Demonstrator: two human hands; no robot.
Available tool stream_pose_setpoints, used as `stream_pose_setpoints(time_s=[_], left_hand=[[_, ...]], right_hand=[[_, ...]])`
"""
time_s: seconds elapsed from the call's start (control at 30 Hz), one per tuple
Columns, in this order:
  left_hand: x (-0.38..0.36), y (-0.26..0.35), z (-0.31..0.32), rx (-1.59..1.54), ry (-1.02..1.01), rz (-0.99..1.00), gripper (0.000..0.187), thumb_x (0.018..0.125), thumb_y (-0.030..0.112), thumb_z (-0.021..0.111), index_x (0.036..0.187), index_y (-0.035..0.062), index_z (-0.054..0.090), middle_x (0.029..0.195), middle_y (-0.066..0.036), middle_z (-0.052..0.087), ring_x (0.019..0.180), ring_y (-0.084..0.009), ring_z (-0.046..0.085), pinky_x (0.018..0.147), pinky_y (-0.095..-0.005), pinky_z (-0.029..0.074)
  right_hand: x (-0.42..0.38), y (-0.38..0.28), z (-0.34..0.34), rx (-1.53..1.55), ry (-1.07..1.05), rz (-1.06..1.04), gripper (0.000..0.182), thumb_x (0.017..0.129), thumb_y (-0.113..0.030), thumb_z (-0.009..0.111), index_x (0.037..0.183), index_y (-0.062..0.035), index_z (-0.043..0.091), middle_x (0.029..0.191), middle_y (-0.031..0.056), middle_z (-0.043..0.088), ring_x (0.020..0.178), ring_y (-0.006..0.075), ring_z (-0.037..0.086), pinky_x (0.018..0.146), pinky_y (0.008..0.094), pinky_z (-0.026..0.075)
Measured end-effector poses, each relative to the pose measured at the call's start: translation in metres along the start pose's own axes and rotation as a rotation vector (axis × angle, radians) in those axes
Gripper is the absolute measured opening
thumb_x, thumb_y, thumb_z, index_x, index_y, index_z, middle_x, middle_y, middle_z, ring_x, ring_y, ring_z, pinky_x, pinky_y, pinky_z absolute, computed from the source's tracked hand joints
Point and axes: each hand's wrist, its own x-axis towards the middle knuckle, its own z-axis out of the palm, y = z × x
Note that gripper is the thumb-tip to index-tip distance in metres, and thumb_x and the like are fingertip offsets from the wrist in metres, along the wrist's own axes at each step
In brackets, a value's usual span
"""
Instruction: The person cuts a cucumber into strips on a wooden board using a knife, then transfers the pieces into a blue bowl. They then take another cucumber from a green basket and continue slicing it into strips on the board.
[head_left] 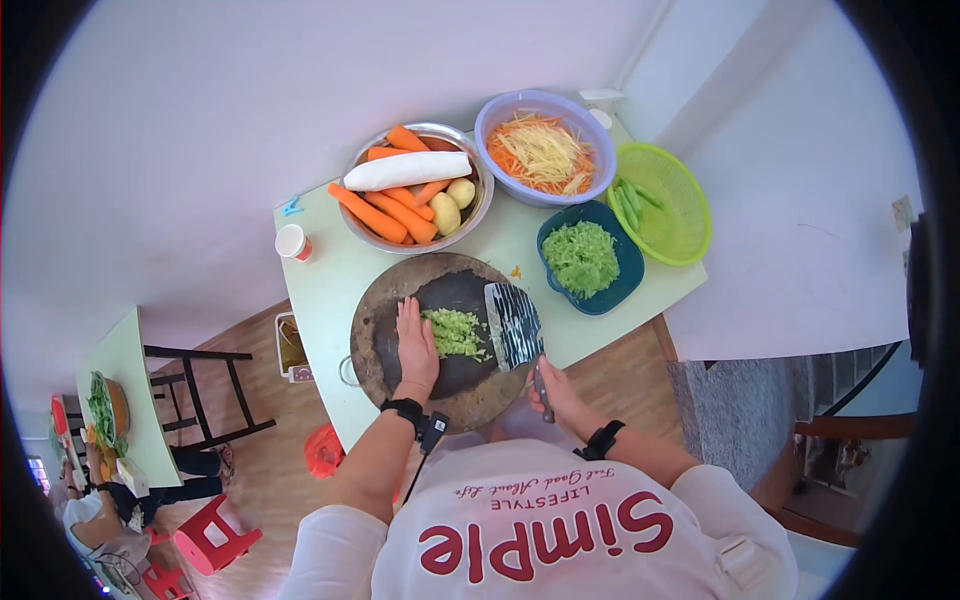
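I'm partway through the chopping step: my right hand (pixel 556 392) has its grip closed around the cleaver (pixel 514 325) handle, blade resting on the chopping board (pixel 385 300) just right of the pile of chopped greens (pixel 457 333). My left hand (pixel 415 345) lies flat and open on the board, touching the pile's left edge. Next, I judge, the pile needs gathering under the blade, fingers kept clear. The blue bowl (pixel 625 275) beyond the board already holds chopped greens.

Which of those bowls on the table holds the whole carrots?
The metal bowl at the far left of the row. It holds whole carrots, a white radish and potatoes; the other bowls hold shredded or chopped vegetables, or green pods.
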Motion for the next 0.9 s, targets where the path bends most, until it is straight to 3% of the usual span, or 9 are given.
stream_pose_setpoints(time_s=[0.13,0.27,0.43,0.63,0.73,0.9], left_hand=[[-0.009,0.007,0.013,0.033,0.009,-0.021,0.052,0.101,0.016,0.043,0.149,0.0001,0.032,0.154,-0.022,0.032,0.145,-0.0383,0.027,0.119,-0.0488,0.019],[-0.009,0.014,0.009,-0.011,-0.029,-0.007,0.056,0.099,0.020,0.048,0.149,0.0005,0.033,0.154,-0.023,0.032,0.144,-0.0379,0.027,0.118,-0.0483,0.020],[-0.009,0.021,0.008,-0.001,0.016,0.078,0.061,0.090,0.023,0.064,0.143,0.0024,0.043,0.153,-0.024,0.033,0.141,-0.0421,0.031,0.116,-0.0477,0.026],[-0.006,0.026,0.011,0.067,0.075,0.104,0.055,0.086,0.019,0.068,0.137,0.0050,0.051,0.151,-0.024,0.035,0.139,-0.0422,0.033,0.114,-0.0483,0.028],[0.014,0.057,0.022,0.076,0.145,0.183,0.051,0.085,0.015,0.069,0.133,0.0059,0.055,0.149,-0.022,0.038,0.138,-0.0419,0.035,0.113,-0.0492,0.030],[0.072,0.162,0.056,-0.122,0.234,0.411,0.038,0.084,0.006,0.068,0.122,0.0077,0.065,0.140,-0.016,0.052,0.135,-0.0412,0.041,0.110,-0.0495,0.034]], right_hand=[[0.006,0.008,0.022,0.133,-0.088,0.058,0.044,0.103,-0.050,0.042,0.094,-0.0066,0.049,0.060,0.0051,0.047,0.045,0.0142,0.042,0.042,0.0286,0.037],[0.012,0.004,0.043,0.062,-0.142,0.075,0.044,0.103,-0.049,0.042,0.095,-0.0069,0.048,0.061,0.0044,0.046,0.045,0.0138,0.042,0.043,0.0281,0.037],[0.017,0.005,0.073,-0.058,-0.254,0.170,0.042,0.103,-0.049,0.042,0.095,-0.0074,0.048,0.061,0.0034,0.046,0.045,0.0127,0.041,0.042,0.0274,0.036],[0.027,0.000,0.072,-0.002,-0.361,0.184,0.045,0.103,-0.051,0.041,0.096,-0.0069,0.048,0.062,0.0038,0.045,0.045,0.0123,0.039,0.042,0.0259,0.035],[0.020,-0.030,0.054,-0.014,-0.392,0.164,0.045,0.102,-0.051,0.042,0.097,-0.0071,0.048,0.061,0.0041,0.045,0.043,0.0124,0.039,0.041,0.0257,0.034],[-0.022,-0.111,-0.001,-0.069,-0.283,-0.128,0.040,0.105,-0.045,0.039,0.097,-0.0075,0.047,0.060,0.0043,0.045,0.044,0.0121,0.041,0.041,0.0253,0.035]])
